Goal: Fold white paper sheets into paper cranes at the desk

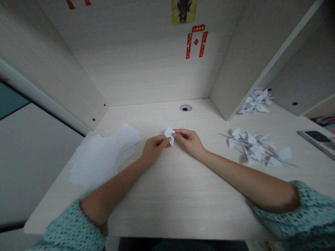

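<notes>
Above mid-desk (167,195) I pinch a small folded paper (169,134) between left hand (153,148) and right hand (188,140); blank sheets (102,157) left, folded cranes (256,148) right.

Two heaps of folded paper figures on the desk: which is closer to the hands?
The larger heap, just right of the right hand; the other heap lies farther back beside the partition.

Folded paper (169,134) — left hand (153,148), right hand (190,141)
</notes>
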Action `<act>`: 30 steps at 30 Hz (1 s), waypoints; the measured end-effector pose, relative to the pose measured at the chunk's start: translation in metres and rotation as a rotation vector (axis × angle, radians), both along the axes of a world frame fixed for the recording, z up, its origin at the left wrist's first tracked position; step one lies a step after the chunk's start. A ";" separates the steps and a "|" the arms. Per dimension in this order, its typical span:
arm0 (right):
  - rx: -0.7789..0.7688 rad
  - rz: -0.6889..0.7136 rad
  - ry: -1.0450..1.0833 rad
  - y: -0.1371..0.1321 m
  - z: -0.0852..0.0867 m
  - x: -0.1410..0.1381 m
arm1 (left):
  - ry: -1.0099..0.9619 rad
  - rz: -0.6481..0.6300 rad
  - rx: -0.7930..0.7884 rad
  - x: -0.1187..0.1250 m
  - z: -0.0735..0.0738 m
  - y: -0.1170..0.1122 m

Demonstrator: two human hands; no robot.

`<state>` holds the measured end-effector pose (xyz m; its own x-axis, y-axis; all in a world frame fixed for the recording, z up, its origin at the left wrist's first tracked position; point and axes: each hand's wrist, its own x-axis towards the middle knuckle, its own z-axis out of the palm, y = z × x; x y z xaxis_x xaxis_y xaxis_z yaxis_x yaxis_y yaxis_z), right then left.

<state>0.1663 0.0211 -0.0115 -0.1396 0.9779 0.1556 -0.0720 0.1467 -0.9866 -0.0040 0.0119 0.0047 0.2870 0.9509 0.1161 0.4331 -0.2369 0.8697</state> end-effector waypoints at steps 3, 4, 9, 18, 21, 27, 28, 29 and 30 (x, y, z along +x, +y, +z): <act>0.041 -0.032 0.002 0.001 -0.002 0.000 | 0.034 -0.016 -0.002 0.001 0.000 -0.001; 0.062 -0.038 -0.007 0.001 -0.002 0.000 | 0.010 -0.014 -0.008 0.001 0.000 -0.001; 0.198 -0.041 -0.155 -0.004 0.000 0.001 | -0.112 0.054 -0.078 0.001 0.003 0.001; 0.416 -0.054 -0.320 -0.009 0.006 0.001 | -0.104 0.121 -0.043 -0.002 -0.002 0.004; 0.367 -0.088 -0.289 -0.008 0.003 0.001 | -0.123 0.121 -0.057 -0.002 -0.002 0.005; 0.263 -0.102 -0.223 -0.007 0.000 0.002 | -0.129 0.131 -0.035 -0.001 0.000 0.005; 0.282 -0.100 -0.233 -0.007 0.000 0.002 | -0.134 0.136 -0.033 -0.001 -0.001 0.004; 0.313 -0.104 -0.257 -0.007 0.001 0.002 | -0.141 0.142 -0.033 -0.001 -0.001 0.004; 0.352 -0.107 -0.292 -0.008 0.002 0.003 | -0.153 0.149 -0.036 -0.001 -0.001 0.004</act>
